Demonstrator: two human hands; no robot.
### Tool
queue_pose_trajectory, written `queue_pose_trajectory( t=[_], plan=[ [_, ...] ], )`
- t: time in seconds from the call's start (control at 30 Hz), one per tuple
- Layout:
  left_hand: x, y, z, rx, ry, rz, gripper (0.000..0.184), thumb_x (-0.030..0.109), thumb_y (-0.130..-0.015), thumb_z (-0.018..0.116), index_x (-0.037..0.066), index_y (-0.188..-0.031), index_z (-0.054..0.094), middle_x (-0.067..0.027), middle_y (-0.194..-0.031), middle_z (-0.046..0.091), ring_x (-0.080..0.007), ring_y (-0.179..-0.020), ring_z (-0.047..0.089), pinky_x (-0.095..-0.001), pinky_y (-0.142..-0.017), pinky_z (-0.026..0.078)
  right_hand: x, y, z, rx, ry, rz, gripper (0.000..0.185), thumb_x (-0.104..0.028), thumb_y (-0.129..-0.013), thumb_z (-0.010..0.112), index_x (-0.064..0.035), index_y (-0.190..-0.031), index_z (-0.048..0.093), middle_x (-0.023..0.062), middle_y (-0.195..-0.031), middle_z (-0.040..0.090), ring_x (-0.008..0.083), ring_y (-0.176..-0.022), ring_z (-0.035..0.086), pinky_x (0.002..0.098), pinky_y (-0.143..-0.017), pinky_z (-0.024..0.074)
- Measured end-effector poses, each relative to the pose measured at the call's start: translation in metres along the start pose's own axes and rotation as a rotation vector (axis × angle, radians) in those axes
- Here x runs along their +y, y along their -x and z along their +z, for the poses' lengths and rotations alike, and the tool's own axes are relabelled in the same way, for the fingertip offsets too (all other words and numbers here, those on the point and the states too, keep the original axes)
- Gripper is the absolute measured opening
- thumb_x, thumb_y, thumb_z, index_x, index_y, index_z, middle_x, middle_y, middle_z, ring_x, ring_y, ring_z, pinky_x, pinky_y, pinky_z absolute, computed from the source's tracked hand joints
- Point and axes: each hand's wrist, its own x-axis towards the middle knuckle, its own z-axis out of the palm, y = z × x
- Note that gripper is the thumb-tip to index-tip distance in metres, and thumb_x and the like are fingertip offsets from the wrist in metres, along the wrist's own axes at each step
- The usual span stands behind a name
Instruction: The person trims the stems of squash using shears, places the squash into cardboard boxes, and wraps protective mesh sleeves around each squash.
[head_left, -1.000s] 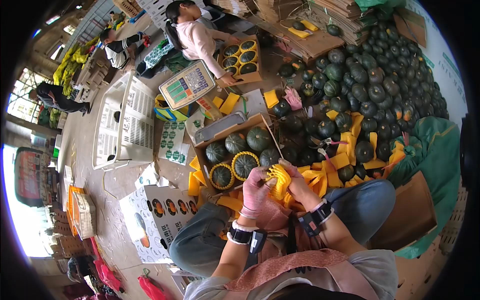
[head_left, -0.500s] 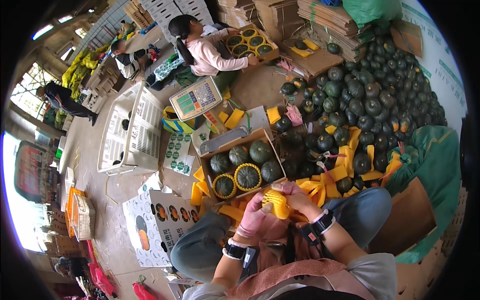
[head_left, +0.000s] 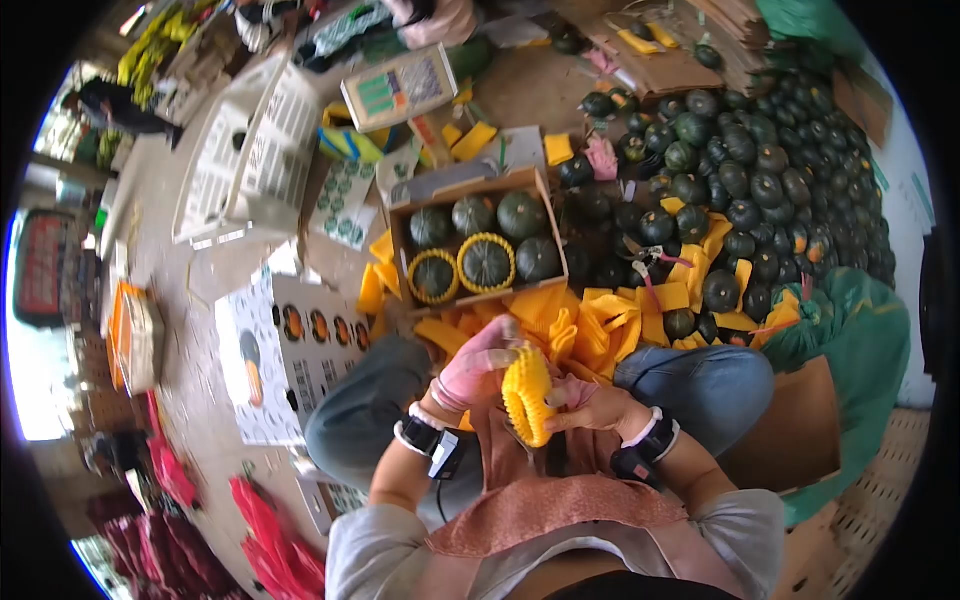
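Note:
A yellow foam net sleeve [head_left: 527, 398], bunched into a ring-like roll, is between my two hands above my lap. My left hand [head_left: 478, 366], in a pinkish glove, grips its upper left side. My right hand [head_left: 592, 402] has its fingers closed on the lower right side. Just beyond them is an open cardboard box [head_left: 552, 283] with several dark green pumpkins [head_left: 521, 214] in it. Two pumpkins in the front row, one of them the middle pumpkin [head_left: 487, 263], wear yellow net sleeves; the others are bare. Flat yellow sleeves [head_left: 590, 325] lie heaped between hands and box.
Loose pumpkins [head_left: 740, 180] are piled at the right, with pink-handled clippers [head_left: 650, 257] nearby. A weighing scale [head_left: 400, 88] stands behind the box. On the left are a white plastic crate [head_left: 262, 165] and a printed carton [head_left: 310, 365]. A green sack [head_left: 850, 335] lies at the right.
The view has tilted downward. My hands have spread slightly apart, and the net sleeve has turned upright and opened into a longer roll.

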Motion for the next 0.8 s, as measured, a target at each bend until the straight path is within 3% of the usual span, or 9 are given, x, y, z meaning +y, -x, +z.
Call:
queue_pose_trajectory(
  t=[0.07, 0.1, 0.2, 0.33, 0.43, 0.5, 0.63, 0.7, 0.8],
  plan=[
    [-0.019, -0.002, -0.004, -0.022, 0.115, -0.125, 0.021, 0.002, -0.08, 0.055, 0.008, -0.096, 0.042, -0.0038, -0.092, 0.052, -0.0176, -0.09, 0.054, -0.0284, -0.082, 0.045, 0.0, 0.008, -0.005, 0.008, 0.089, -0.115, 0.047, -0.013, -0.08, 0.068, -0.0074, -0.124, 0.051, 0.0089, -0.108, 0.062, 0.0177, -0.105, 0.056, 0.0279, -0.084, 0.0468],
    [-0.044, -0.003, -0.022, -0.136, 0.364, -0.09, 0.035, 0.02, -0.084, 0.055, 0.002, -0.112, 0.041, -0.0165, -0.112, 0.053, -0.0289, -0.107, 0.052, -0.0371, -0.094, 0.042, -0.009, 0.013, -0.004, 0.094, -0.02, -0.179, 0.042, -0.013, -0.079, 0.07, -0.0073, -0.118, 0.056, 0.0106, -0.105, 0.062, 0.0212, -0.101, 0.059, 0.0313, -0.079, 0.0506],
    [-0.042, 0.0, -0.015, -0.133, 0.514, -0.445, 0.07, 0.042, -0.085, 0.052, -0.004, -0.134, 0.03, -0.0201, -0.134, 0.041, -0.0297, -0.123, 0.042, -0.0395, -0.103, 0.033, -0.027, 0.021, -0.021, 0.126, -0.443, -0.245, 0.045, -0.015, -0.08, 0.069, -0.0028, -0.118, 0.051, 0.0109, -0.108, 0.06, 0.0249, -0.098, 0.06, 0.0365, -0.077, 0.0516],
    [-0.025, -0.023, -0.059, -0.272, 0.351, -0.556, 0.059, 0.041, -0.089, 0.05, -0.004, -0.127, 0.045, -0.0165, -0.124, 0.053, -0.0246, -0.116, 0.049, -0.0362, -0.101, 0.034, -0.027, -0.01, -0.041, 0.333, -0.642, -0.211, 0.033, -0.014, -0.087, 0.06, -0.001, -0.116, 0.051, 0.0105, -0.101, 0.062, 0.0234, -0.083, 0.064, 0.0336, -0.053, 0.0571],
    [0.023, -0.059, -0.108, -0.195, -0.863, -0.252, 0.041, 0.036, -0.087, 0.059, 0.002, -0.111, 0.06, -0.0058, -0.102, 0.064, -0.0141, -0.094, 0.057, -0.0285, -0.086, 0.045, -0.015, -0.042, -0.073, 0.705, -0.525, -0.115, 0.027, -0.015, -0.089, 0.057, -0.0075, -0.116, 0.055, 0.0038, -0.098, 0.062, 0.0144, -0.084, 0.062, 0.0273, -0.057, 0.0543],
    [0.043, -0.089, -0.104, 0.159, -0.883, -0.257, 0.027, 0.026, -0.089, 0.058, 0.002, -0.102, 0.062, -0.0033, -0.095, 0.065, -0.0131, -0.088, 0.057, -0.0286, -0.079, 0.047, -0.003, -0.067, -0.091, 0.861, -0.102, -0.183, 0.015, -0.011, -0.088, 0.058, -0.0048, -0.102, 0.061, 0.0022, -0.091, 0.063, 0.0109, -0.081, 0.061, 0.0229, -0.062, 0.0498],
    [0.055, -0.153, -0.136, 0.221, -1.409, 0.125, 0.022, 0.021, -0.087, 0.058, 0.001, -0.08, 0.055, -0.0114, -0.076, 0.061, -0.0203, -0.071, 0.058, -0.0347, -0.064, 0.044, 0.001, -0.12, -0.115, 1.007, 0.656, -0.365, 0.008, -0.005, -0.087, 0.06, 0.0014, -0.084, 0.064, 0.0005, -0.08, 0.062, 0.0076, -0.075, 0.058, 0.0196, -0.067, 0.0437],
    [0.066, -0.186, -0.152, 0.229, -1.629, 0.475, 0.019, 0.021, -0.079, 0.063, 0.002, -0.081, 0.058, -0.0187, -0.077, 0.058, -0.0376, -0.078, 0.054, -0.0397, -0.069, 0.045, -0.023, -0.146, -0.121, 1.1, 0.461, -0.156, 0.012, -0.007, -0.088, 0.058, 0.0017, -0.081, 0.061, 0.0004, -0.076, 0.059, 0.0073, -0.072, 0.055, 0.0208, -0.066, 0.0431],
    [0.084, -0.227, -0.17, 0.38, -1.635, 0.435, 0.019, 0.022, -0.081, 0.061, 0.003, -0.085, 0.06, -0.0199, -0.081, 0.059, -0.0373, -0.081, 0.055, -0.0398, -0.072, 0.046, -0.016, -0.186, -0.164, 1.212, 0.326, -0.131, 0.012, -0.013, -0.089, 0.056, -0.0045, -0.085, 0.063, -0.0027, -0.08, 0.058, 0.008, -0.072, 0.054, 0.0229, -0.064, 0.044]
  ],
)
